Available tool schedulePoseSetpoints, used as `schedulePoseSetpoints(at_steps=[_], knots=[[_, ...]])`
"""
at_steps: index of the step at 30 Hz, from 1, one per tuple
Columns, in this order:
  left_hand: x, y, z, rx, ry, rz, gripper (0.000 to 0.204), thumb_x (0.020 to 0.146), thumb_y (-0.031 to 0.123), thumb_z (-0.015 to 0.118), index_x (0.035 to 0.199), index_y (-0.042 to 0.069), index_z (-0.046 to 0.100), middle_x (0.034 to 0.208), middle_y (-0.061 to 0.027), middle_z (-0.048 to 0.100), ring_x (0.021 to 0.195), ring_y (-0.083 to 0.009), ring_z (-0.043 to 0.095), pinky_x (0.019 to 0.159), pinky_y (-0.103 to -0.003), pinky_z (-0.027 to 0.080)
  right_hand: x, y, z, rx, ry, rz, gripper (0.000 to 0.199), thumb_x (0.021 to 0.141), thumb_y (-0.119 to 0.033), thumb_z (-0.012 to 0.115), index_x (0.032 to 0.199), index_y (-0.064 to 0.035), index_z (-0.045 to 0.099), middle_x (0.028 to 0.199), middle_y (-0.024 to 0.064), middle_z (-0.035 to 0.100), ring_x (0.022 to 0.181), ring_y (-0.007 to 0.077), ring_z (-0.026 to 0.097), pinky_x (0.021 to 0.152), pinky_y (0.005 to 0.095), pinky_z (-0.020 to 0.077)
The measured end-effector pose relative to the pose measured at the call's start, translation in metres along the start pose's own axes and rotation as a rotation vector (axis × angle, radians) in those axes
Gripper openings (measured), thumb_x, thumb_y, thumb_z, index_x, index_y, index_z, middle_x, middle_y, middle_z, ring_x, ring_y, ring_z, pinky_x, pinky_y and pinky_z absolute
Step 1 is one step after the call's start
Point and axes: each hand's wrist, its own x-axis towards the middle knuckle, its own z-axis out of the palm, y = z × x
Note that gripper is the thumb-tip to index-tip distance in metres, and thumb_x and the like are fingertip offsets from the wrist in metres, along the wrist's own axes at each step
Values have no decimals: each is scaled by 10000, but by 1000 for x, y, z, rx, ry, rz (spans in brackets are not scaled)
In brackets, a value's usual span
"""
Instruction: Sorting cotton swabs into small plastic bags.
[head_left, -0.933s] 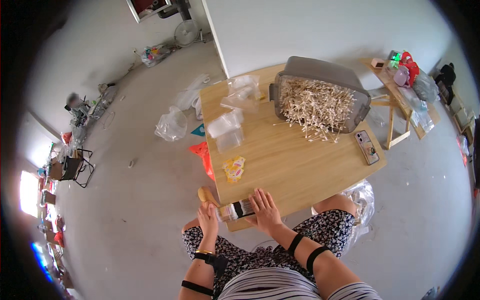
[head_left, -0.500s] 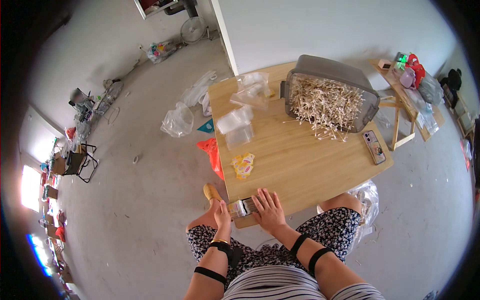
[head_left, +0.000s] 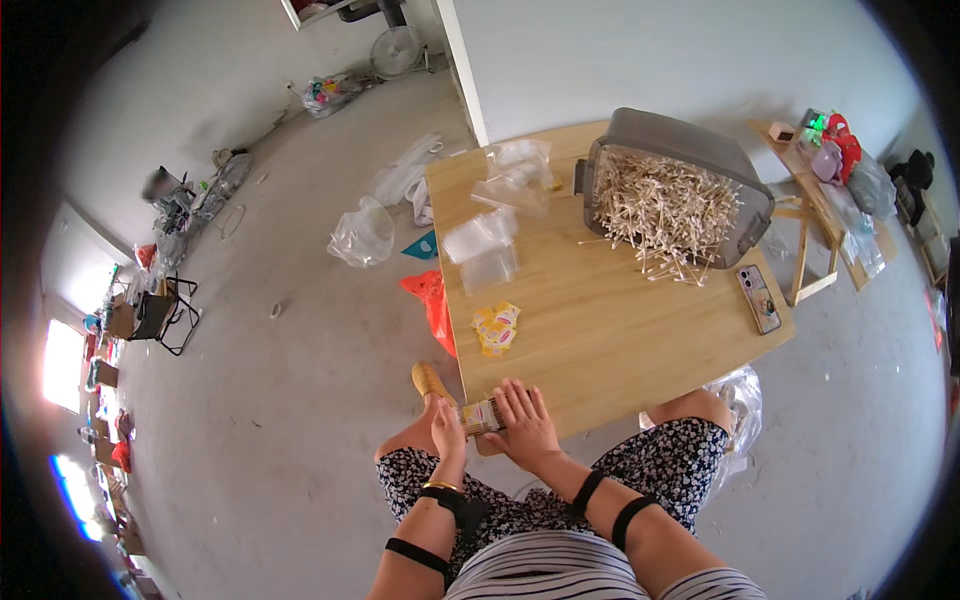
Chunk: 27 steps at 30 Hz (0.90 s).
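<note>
A packet of thin sticks (head_left: 482,416) lies at the desk's (head_left: 610,350) near left corner. The right hand (head_left: 524,422) rests over its right end, fingers outstretched; the left hand (head_left: 448,430) touches the other end, its grip unclear. Beyond are yellow-and-white cards (head_left: 496,328) and a tipped grey bin (head_left: 672,135) of cotton swabs (head_left: 665,208).

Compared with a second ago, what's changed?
The pack has turned: a yellowish label shows where black and white did. The right hand has shifted left, nearer the left hand. Both stay on the pack; bin and phone haven't moved.
</note>
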Motion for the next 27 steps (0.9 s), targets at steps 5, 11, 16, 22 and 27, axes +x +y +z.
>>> schedulePoseSetpoints(at_steps=[5,11,16,22,27], knots=[[32,-51,-32,-73,8,-12,641,1017,561,466,1074,-51,645,801,-46,634,655,-108,585,581,-282,481,0,14,-11,-112,0,-10,913,930,-631,482,1569,-30,229,1655,111,180,1537,262,128,1242,480,91],[2,1,-13,16,-71,205,569,1043,466,462,1095,-80,612,878,-179,647,820,-274,632,750,-383,503,-2,-16,-2,-166,-145,-12,912,941,-630,463,1562,-3,233,1648,141,183,1538,271,120,1241,483,86],[6,-7,-31,80,-87,157,523,1045,457,463,1088,-36,632,904,-159,669,894,-263,662,799,-383,524,-1,-18,-1,7,25,-26,854,950,-566,487,1545,5,266,1616,159,234,1503,311,190,1222,486,140],[-23,-2,-32,-966,-243,-562,302,969,267,669,1200,144,519,1083,-6,653,936,-171,654,822,-316,535,-4,-13,6,369,21,161,661,856,-186,643,1460,-34,422,1317,196,472,1199,390,455,1043,498,373],[-34,-2,-16,-1040,-166,-497,407,893,181,761,1212,111,520,1063,-17,654,945,-157,645,821,-290,520,11,-18,33,655,37,323,570,839,-63,563,1402,-12,500,1271,242,498,1159,424,485,1019,491,415]])
